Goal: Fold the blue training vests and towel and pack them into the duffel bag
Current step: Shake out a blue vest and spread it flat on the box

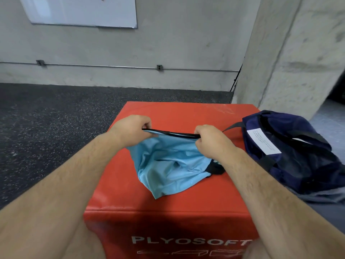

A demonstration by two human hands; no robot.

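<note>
A light blue training vest (168, 165) with black trim hangs over the top of a red padded box (186, 199). My left hand (133, 128) pinches the vest's black edge at its left end. The right end of that edge is pinched in my right hand (209, 142), so the edge runs taut between the two hands. The lower part of the vest lies crumpled on the box. A dark navy duffel bag (291, 154) with black straps and a white label sits at the box's right edge, to the right of my right hand. No towel is in view.
The red box reads PLYOSOFT on its front side. A dark speckled rubber floor (56, 116) lies to the left and behind. A concrete wall with a whiteboard (80, 10) stands behind, and a concrete pillar (291, 53) rises at the back right.
</note>
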